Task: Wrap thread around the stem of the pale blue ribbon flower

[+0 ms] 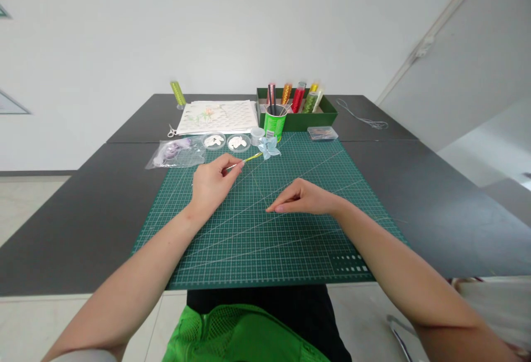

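Note:
My left hand is closed in a pinch around the stem of a pale blue artificial flower. The petals point away to the right, and yellow-green wrapping shows on the stem just beyond my fingertips. Lower and to the right, my right hand has thumb and forefinger pressed together above the green cutting mat. A very faint thread seems to run from the stem down to those fingertips; its end is hidden in the pinch.
Behind the flower stand a green can of tools and a dark green box with several thread spools. Two dishes of white pieces, a plastic bag, papers, scissors and a clear case lie around the mat's far edge.

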`<state>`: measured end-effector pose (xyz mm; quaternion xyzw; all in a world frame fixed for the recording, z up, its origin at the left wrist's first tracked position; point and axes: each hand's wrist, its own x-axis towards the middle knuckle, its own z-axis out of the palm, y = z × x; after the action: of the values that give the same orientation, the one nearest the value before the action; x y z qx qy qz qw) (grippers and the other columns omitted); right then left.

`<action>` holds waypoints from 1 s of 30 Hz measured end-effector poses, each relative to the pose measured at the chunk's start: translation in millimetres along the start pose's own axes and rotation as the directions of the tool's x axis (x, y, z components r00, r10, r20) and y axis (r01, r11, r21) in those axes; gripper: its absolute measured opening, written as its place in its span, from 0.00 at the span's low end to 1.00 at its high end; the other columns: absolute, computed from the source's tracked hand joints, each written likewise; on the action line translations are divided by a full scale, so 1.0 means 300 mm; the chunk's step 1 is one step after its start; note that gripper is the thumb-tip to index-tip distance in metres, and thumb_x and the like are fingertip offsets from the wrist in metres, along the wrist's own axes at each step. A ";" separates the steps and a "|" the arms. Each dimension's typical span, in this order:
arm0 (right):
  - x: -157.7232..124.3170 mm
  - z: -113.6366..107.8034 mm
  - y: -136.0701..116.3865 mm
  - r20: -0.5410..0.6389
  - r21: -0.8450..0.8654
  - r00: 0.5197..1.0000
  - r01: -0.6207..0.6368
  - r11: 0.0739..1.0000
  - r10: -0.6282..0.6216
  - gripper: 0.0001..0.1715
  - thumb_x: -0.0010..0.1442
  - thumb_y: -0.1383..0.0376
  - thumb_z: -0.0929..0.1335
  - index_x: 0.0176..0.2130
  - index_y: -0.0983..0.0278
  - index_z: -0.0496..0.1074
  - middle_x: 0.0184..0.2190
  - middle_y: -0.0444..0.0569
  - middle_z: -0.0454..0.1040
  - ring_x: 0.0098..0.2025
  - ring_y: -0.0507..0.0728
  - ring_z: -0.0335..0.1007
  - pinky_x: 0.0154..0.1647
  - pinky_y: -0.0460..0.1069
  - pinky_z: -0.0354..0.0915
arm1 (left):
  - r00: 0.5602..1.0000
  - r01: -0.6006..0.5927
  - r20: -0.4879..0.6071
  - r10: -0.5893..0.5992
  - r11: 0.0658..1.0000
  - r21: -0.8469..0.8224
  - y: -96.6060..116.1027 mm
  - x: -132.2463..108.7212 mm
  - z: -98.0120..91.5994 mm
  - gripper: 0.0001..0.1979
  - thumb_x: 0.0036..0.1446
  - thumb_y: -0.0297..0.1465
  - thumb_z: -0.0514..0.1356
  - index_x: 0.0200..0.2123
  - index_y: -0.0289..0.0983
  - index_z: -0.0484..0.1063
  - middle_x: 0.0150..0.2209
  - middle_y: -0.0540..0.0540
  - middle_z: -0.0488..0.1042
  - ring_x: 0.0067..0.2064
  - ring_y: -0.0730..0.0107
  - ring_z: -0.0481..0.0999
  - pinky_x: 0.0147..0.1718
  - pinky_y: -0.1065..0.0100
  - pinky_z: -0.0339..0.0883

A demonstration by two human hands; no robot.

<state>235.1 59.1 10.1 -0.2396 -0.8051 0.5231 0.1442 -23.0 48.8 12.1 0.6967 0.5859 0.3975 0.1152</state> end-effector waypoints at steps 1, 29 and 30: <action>-0.003 0.000 -0.007 -0.002 0.022 1.000 0.008 1.000 -0.008 0.18 0.62 0.55 0.72 0.44 0.65 0.83 0.17 0.40 0.68 0.20 0.46 0.47 0.20 0.44 0.44 | 1.000 -0.001 0.020 0.001 1.000 0.021 0.000 0.000 0.000 0.10 0.63 0.38 0.61 0.38 0.42 0.81 0.30 0.51 0.81 0.28 0.70 0.74 0.31 0.69 0.62; -0.050 -0.044 -0.084 -0.619 -0.059 0.774 0.121 0.991 -0.131 0.13 0.58 0.56 0.74 0.40 0.59 0.85 0.30 0.48 0.83 0.25 0.51 0.69 0.21 0.45 0.60 | 0.786 -0.544 0.433 0.441 0.826 0.146 0.054 -0.086 0.048 0.15 0.72 0.39 0.51 0.42 0.42 0.77 0.37 0.51 0.83 0.36 0.69 0.81 0.29 0.71 0.62; -0.047 -0.046 -0.081 -0.628 -0.052 0.768 0.119 0.992 -0.125 0.12 0.58 0.57 0.74 0.40 0.58 0.85 0.32 0.48 0.83 0.27 0.51 0.71 0.22 0.45 0.61 | 0.776 -0.560 0.432 0.459 0.817 0.139 0.056 -0.087 0.048 0.16 0.72 0.39 0.51 0.41 0.42 0.77 0.36 0.51 0.83 0.35 0.69 0.81 0.28 0.71 0.62</action>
<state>248.0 53.9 38.1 -0.3485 -0.7269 0.3985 0.4375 -0.9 24.6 2.2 0.9021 0.3863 0.1913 0.0209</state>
